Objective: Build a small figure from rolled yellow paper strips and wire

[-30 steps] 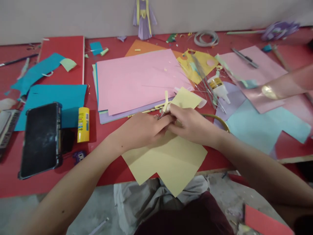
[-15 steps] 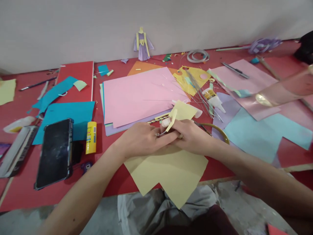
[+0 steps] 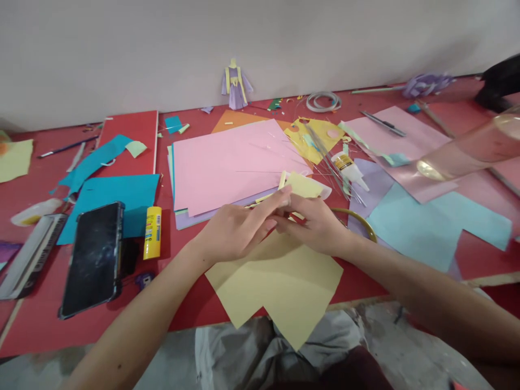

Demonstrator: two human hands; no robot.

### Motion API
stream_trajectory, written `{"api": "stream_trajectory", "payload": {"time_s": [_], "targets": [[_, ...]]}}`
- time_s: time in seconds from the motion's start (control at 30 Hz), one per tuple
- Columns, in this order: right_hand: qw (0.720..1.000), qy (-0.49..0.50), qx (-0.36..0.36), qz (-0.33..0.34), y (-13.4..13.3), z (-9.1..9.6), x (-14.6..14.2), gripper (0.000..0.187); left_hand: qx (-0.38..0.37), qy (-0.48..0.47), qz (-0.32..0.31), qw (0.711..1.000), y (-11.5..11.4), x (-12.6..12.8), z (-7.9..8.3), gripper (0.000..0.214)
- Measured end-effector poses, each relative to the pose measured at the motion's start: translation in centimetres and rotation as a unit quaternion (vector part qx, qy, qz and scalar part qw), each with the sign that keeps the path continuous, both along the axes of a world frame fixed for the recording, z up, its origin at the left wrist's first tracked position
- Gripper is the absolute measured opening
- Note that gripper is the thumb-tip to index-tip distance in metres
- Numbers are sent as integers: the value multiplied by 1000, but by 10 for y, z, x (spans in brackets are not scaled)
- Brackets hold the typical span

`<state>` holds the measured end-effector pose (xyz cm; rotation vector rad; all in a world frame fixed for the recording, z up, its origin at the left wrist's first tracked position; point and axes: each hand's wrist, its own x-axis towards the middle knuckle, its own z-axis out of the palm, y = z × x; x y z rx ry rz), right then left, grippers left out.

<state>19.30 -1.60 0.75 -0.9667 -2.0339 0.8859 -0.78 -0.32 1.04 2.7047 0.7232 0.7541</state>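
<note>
My left hand [image 3: 239,230] and my right hand [image 3: 314,221] meet at the fingertips over a pale yellow sheet [image 3: 280,281] with a notched front edge. A narrow pale yellow paper strip [image 3: 281,179] pokes up beyond the fingertips, pinched by my right hand. My left index finger reaches across to the right fingers, and its thumb lies lower; what they grip is mostly hidden. Just past the hands lies a smaller pale yellow piece of paper [image 3: 304,185]. Scissors with an olive-yellow handle [image 3: 368,225] lie partly under my right wrist.
Stacked pink sheets [image 3: 227,162] lie ahead, with thin wires and a white glue bottle [image 3: 350,170] to their right. Leftward are a glue stick [image 3: 153,233] and a phone [image 3: 93,260]. A paper doll figure [image 3: 235,86] leans against the wall. A clear pinkish cylinder [image 3: 467,146] lies at right.
My left fingers have straightened and moved up toward the right fingertips. The strip has shifted and is more covered by the fingers. A metal tip seen earlier between my left fingers is now hidden.
</note>
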Motion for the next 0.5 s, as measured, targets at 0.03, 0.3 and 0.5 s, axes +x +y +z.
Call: {"api": "stream_trajectory", "payload": {"time_s": [0.03, 0.3, 0.5], "targets": [[1000, 18, -14, -3, 0, 0, 0, 10, -19, -5, 4, 1000, 0, 0, 1, 52], [987, 104, -122, 0, 2, -3, -1, 17, -106, -27, 86, 990, -1, 2, 6, 45], [968, 166, -186, -11, 2, -4, -2, 19, -304, -132, 127, 935, 1, 2, 14, 36]]}}
